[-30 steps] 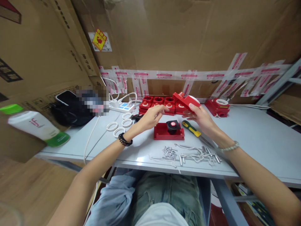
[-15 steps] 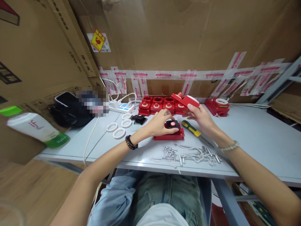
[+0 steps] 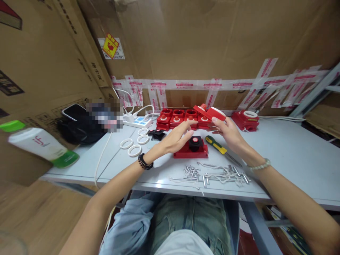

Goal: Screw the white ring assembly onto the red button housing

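A red base (image 3: 183, 153) lies on the table in front of me, and a black part with a red and white centre (image 3: 195, 141) sits on it. My left hand (image 3: 177, 137) hovers just left of the black part, fingers apart and nothing in them. Raised at the right, my right hand (image 3: 225, 128) grips a red cover with a white ring (image 3: 215, 114), tilted above the back row. Several red housings (image 3: 176, 121) stand in that row. A green and yellow screwdriver (image 3: 216, 145) lies between the base and my right forearm.
Loose screws (image 3: 191, 172) and metal pins with white cords (image 3: 225, 176) lie near the front edge. White rings (image 3: 134, 150) and black pieces (image 3: 157, 134) are at the left. Another red housing (image 3: 244, 121), a power strip (image 3: 136, 121) and a bottle (image 3: 39, 143) stand farther out.
My left hand has let go of the black part and drawn back a little to the left, its fingers straighter. The right hand still holds the red cover, almost unmoved.
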`<control>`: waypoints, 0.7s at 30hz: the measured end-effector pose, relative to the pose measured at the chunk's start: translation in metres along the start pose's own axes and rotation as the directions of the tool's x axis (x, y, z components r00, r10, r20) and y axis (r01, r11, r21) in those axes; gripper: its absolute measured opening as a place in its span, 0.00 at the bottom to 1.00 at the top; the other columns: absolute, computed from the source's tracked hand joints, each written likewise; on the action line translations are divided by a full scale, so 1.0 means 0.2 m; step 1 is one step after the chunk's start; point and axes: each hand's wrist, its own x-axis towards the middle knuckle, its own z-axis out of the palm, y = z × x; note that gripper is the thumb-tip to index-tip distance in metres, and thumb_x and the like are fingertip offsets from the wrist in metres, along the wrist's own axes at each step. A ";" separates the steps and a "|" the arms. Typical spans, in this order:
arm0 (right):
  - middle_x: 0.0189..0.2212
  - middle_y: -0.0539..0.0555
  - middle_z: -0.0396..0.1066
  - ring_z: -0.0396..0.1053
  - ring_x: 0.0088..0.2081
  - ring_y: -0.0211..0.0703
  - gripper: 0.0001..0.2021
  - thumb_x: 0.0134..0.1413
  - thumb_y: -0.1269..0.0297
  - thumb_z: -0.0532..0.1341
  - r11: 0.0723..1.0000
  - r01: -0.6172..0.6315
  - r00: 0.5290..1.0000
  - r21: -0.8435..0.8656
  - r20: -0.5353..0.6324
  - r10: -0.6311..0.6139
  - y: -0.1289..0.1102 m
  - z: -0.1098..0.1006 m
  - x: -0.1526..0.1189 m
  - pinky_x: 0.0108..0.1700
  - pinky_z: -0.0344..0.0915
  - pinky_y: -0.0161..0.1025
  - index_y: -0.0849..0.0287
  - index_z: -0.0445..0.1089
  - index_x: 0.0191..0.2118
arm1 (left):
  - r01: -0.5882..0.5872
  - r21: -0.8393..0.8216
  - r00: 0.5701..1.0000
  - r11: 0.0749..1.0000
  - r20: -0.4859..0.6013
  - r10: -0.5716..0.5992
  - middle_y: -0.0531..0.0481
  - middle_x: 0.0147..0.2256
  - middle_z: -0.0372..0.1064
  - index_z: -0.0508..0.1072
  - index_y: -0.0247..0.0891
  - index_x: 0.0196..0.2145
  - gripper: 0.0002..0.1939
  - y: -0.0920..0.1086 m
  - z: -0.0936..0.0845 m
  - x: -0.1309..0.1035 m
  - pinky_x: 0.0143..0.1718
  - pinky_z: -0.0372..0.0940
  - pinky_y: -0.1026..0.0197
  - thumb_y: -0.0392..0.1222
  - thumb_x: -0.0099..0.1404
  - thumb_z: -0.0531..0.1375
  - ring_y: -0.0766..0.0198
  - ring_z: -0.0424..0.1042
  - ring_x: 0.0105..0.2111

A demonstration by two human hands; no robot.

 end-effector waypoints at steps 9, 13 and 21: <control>0.39 0.55 0.76 0.76 0.37 0.48 0.22 0.48 0.43 0.65 1.000 -0.006 0.999 0.028 -0.041 0.007 -0.01 0.00 0.00 0.48 0.71 0.52 0.53 0.63 0.40 | 0.043 -0.436 0.981 0.899 -0.151 -0.120 0.47 0.35 0.71 0.65 0.37 0.52 0.21 -0.07 0.00 0.00 0.32 0.62 0.61 0.51 0.72 0.44 0.65 0.65 0.30; 0.40 0.55 0.76 0.76 0.39 0.48 0.22 0.48 0.43 0.65 0.999 -0.009 0.999 0.031 -0.046 0.011 0.00 0.00 0.00 0.48 0.71 0.51 0.53 0.63 0.41 | 0.059 -0.521 0.982 0.851 -0.125 -0.144 0.44 0.38 0.73 0.70 0.36 0.48 0.22 -0.09 0.00 0.01 0.32 0.62 0.61 0.52 0.71 0.44 0.65 0.66 0.32; 0.41 0.54 0.75 0.75 0.42 0.50 0.21 0.48 0.44 0.66 0.999 0.007 0.998 0.041 -0.057 -0.005 0.00 0.00 0.00 0.49 0.71 0.53 0.52 0.64 0.42 | 0.041 -0.240 0.995 0.970 -0.082 -0.063 0.43 0.45 0.71 0.70 0.39 0.55 0.24 -0.06 0.01 -0.02 0.48 0.64 0.54 0.49 0.74 0.42 0.59 0.68 0.44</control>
